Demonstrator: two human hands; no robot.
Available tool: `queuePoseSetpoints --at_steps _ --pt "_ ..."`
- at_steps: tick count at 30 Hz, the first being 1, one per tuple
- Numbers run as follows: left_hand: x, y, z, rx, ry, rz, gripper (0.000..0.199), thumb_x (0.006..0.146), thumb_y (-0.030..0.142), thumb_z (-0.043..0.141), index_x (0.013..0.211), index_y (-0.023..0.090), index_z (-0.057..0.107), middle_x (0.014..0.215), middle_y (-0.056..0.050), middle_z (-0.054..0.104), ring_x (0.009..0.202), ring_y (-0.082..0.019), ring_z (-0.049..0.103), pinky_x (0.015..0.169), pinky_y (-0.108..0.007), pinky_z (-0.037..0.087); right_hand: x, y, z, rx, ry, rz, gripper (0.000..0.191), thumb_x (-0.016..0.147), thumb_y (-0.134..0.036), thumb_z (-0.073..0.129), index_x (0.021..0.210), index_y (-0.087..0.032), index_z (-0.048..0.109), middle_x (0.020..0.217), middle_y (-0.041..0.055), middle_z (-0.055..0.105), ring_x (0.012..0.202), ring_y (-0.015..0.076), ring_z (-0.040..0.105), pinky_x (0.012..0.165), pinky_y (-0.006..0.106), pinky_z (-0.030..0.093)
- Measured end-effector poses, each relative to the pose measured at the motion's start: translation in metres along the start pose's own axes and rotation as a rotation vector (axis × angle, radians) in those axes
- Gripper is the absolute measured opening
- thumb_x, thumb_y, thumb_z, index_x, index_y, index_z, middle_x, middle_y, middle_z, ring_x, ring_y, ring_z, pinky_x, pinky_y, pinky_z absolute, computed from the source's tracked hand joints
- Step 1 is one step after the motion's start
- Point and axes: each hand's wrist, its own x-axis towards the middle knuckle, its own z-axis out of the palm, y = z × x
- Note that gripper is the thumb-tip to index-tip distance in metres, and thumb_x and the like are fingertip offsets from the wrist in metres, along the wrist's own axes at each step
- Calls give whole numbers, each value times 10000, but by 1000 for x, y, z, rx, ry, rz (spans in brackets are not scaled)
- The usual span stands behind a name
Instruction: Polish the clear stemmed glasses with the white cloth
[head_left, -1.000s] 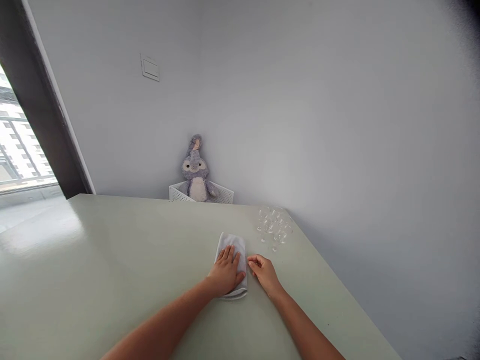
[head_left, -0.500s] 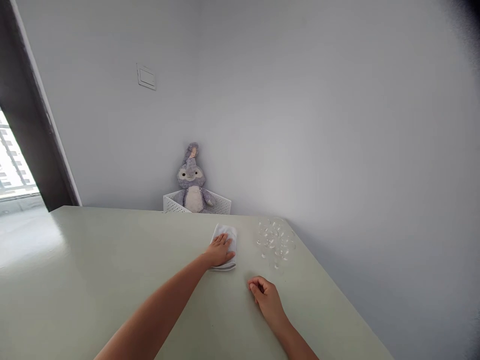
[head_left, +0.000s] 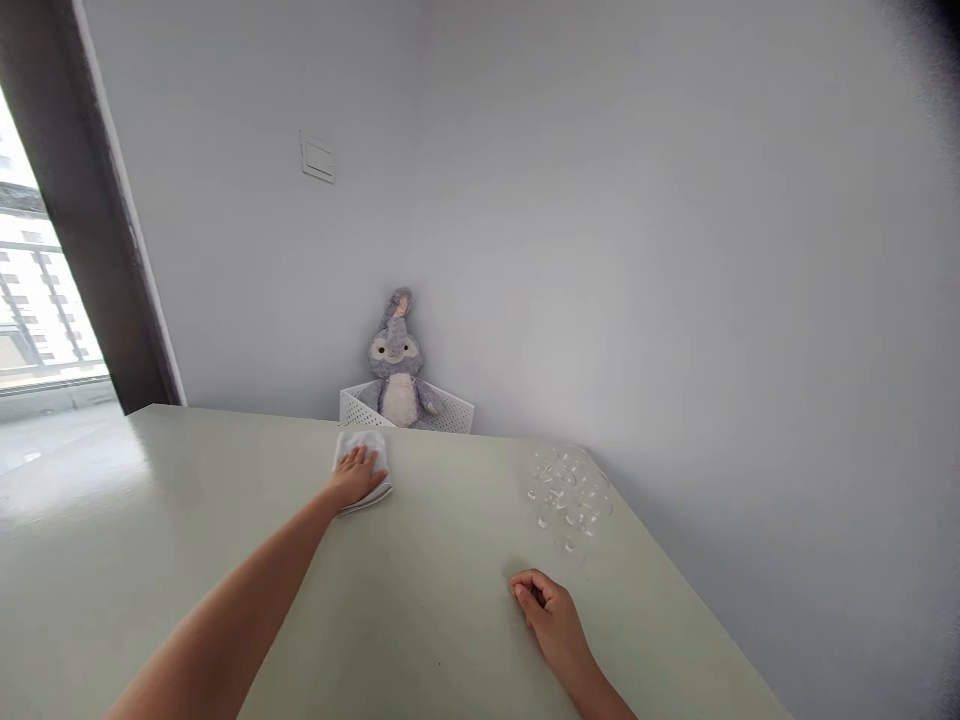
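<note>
My left hand lies flat, fingers spread, on a folded white cloth near the table's far edge. The palm presses the cloth against the pale green tabletop. My right hand rests on the table at the lower right, its fingers curled into a loose fist. Nothing shows in it. Beyond that hand, near the far right corner, is a patch of clear, glinting drops that look like water. The cloth is well to the left of them.
Behind the far edge, a purple plush toy sits in a white perforated basket. Grey walls meet behind it, one running along the table's right side. A light switch and a dark frame are at the left.
My left hand has slid the cloth to the left and slightly farther away, away from the drops. My right hand keeps its curled pose; the view has shifted a little.
</note>
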Motion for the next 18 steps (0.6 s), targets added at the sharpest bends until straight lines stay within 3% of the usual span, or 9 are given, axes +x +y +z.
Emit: queuePoseSetpoints --at_steps 6,11,14,18 --pt "-41 -74 -26 62 57 -180 661 809 502 303 1296 58 346 1409 -211 220 1305 -333 153 1018 -460 139 -2 -3 -1 -20 2 -14 239 731 -387 477 747 -201 626 634 12 562 511 153 447 510 274 355" --pt "-81 -121 -38 111 146 -374 669 803 530 286 1273 61 373 1385 -234 257 1287 -373 179 984 -501 192 -6 -6 -1 -50 12 -21 261 735 -396 474 771 -191 632 616 8 566 505 148 452 501 267 362" --pt "-99 -131 -42 119 171 -503 704 811 527 258 1280 9 344 1368 -301 227 1274 -421 166 967 -533 191 -7 -7 -1 -69 13 -42 271 737 -394 467 775 -188 638 634 9 583 519 149 469 519 268 380" --pt "-116 -114 -41 128 172 -606 691 822 494 250 1303 2 314 1368 -315 205 1273 -433 151 975 -538 160 -6 -6 1 -95 32 -73 265 725 -389 477 767 -190 646 653 12 608 531 152 493 531 273 401"
